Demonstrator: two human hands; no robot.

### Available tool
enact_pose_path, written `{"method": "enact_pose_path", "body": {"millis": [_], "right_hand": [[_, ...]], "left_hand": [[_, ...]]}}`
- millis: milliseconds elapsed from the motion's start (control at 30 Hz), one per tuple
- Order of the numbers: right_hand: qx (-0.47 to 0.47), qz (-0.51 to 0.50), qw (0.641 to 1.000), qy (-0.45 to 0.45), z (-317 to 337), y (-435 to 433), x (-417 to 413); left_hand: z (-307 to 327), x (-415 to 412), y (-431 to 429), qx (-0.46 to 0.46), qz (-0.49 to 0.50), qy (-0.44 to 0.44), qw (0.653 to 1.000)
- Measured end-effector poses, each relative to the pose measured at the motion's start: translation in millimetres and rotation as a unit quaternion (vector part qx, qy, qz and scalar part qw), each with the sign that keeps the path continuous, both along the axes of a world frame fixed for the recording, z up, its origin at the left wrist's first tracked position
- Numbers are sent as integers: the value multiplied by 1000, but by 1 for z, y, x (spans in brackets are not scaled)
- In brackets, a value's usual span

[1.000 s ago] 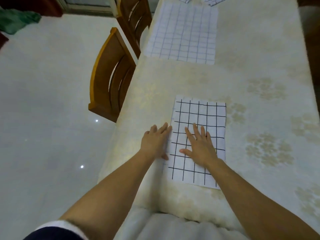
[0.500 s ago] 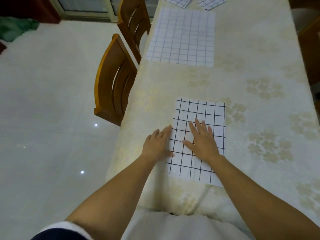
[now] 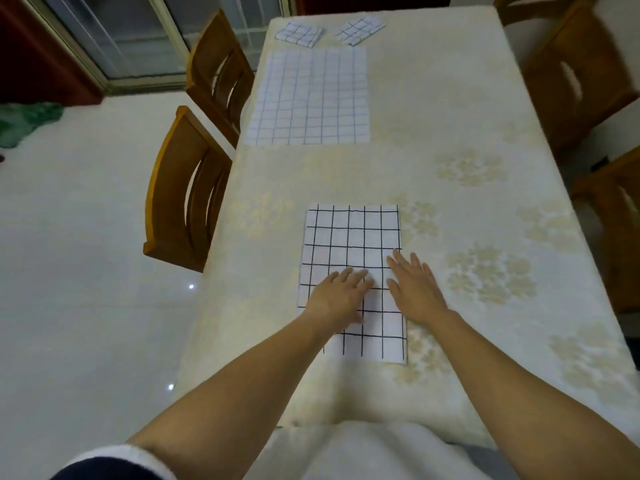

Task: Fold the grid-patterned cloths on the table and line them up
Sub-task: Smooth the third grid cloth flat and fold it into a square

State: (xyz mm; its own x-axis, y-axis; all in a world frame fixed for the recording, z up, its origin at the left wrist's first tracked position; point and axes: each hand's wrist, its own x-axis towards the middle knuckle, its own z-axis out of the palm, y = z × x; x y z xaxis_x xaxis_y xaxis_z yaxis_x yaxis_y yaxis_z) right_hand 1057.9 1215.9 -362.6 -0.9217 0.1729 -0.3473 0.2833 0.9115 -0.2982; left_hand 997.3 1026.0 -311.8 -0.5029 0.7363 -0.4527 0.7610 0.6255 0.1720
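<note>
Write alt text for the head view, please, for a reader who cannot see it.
The left hand and right hand lie flat on the near grid cloth on a table. Beyond it lies a larger cloth spread flat, then two small folded cloths at the far end. Wooden chairs flank the table.

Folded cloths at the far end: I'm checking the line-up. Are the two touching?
Apart. The head view shows bare tablecloth between the left folded cloth and the right folded cloth.
</note>
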Motion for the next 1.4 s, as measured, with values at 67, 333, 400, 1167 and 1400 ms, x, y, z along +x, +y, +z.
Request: {"method": "enact_pose_path", "body": {"millis": [67,333,400,1167,1400], "right_hand": [[5,1,1000,3,-2,2,-3],[52,35,998,-5,-11,35,-16],[60,29,998,-10,-12,45,-27],[-99,-54,991,68,-7,39,-9],[-59,-99,993,29,-16,19,63]], "left_hand": [[-3,15,24,-8,-16,-20,1000],[-24,35,46,-104,-69,3,992],[-25,34,50,-117,-78,17,990],[-28,8,47,-31,-28,-40,998],[-23,-17,54,-68,-81,-46,993]]}}
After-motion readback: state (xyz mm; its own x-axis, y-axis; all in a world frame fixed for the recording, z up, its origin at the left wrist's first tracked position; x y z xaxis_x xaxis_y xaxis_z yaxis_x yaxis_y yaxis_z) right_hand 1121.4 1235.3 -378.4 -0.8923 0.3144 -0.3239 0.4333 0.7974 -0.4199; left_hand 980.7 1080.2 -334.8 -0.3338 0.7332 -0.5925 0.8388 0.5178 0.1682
